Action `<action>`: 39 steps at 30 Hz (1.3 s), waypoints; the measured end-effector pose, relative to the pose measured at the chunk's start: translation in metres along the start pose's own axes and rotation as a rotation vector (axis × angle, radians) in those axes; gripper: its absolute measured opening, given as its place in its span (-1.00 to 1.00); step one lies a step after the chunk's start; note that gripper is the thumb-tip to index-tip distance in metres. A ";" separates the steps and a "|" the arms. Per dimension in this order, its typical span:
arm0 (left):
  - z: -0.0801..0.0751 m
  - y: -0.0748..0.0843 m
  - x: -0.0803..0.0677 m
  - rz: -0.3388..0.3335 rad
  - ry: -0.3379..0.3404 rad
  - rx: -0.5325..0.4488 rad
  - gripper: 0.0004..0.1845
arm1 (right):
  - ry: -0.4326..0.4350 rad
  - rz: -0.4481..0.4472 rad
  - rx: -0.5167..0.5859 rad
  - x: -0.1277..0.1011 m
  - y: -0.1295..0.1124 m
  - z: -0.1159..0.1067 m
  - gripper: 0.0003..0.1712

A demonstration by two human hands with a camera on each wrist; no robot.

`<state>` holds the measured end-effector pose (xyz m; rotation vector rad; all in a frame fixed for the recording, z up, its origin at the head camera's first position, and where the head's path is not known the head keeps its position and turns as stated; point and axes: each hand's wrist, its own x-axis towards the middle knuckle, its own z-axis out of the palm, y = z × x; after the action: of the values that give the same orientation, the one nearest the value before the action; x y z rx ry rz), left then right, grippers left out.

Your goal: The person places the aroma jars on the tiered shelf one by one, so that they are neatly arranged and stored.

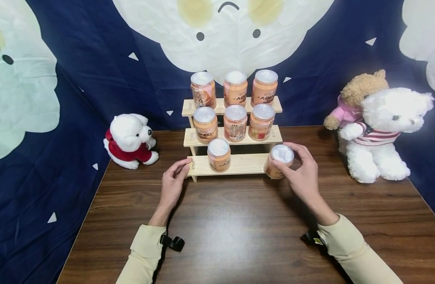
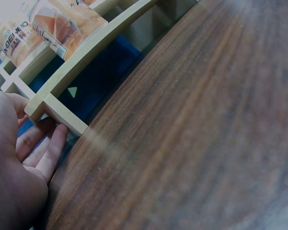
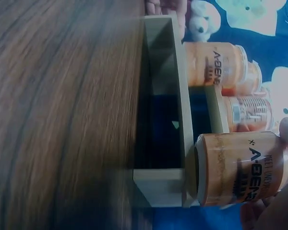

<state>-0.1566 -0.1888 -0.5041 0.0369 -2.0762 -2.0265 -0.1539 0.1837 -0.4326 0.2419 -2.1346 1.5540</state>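
Note:
A three-tier wooden display rack (image 1: 240, 165) carries orange-labelled cans with silver lids. My right hand (image 1: 304, 173) grips one can (image 1: 274, 167) between thumb and fingers at the right end of the lowest tier. In the right wrist view that held can (image 3: 240, 167) is close to the board's edge; whether its base touches the board I cannot tell. My left hand (image 1: 173, 183) pinches the left end of the lowest tier; its fingers (image 2: 53, 151) lie beside and below the board (image 2: 62, 79) in the left wrist view. Another can (image 1: 219, 156) stands left of centre on that tier.
Three cans stand on the middle tier (image 1: 251, 138) and three on the top tier (image 1: 220, 103). A white plush dog (image 1: 126, 138) sits left, a white plush bear (image 1: 379, 130) and a brown one (image 1: 359, 88) right, on the wooden table (image 1: 231, 232). Behind hangs a blue cloth (image 1: 96, 79).

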 end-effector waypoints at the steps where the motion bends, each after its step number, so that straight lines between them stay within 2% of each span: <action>1: 0.000 0.000 0.000 -0.001 0.000 -0.002 -0.72 | -0.005 -0.003 -0.003 0.000 0.000 0.002 -0.33; 8: 0.001 0.000 0.001 -0.009 0.006 -0.008 -0.71 | -0.051 0.040 0.008 0.004 -0.007 0.016 -0.32; 13: 0.001 -0.001 0.001 -0.013 0.011 0.003 -0.71 | -0.057 0.067 -0.030 0.005 -0.010 0.025 -0.28; 24: 0.001 -0.001 0.001 -0.011 0.004 0.000 -0.72 | -0.024 0.043 -0.078 0.009 -0.014 0.043 -0.23; 39: 0.000 0.000 -0.001 -0.008 0.002 0.010 -0.72 | -0.006 0.049 0.005 0.012 -0.017 0.049 -0.33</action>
<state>-0.1560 -0.1888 -0.5042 0.0494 -2.0880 -2.0203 -0.1706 0.1338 -0.4241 0.1982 -2.1570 1.5875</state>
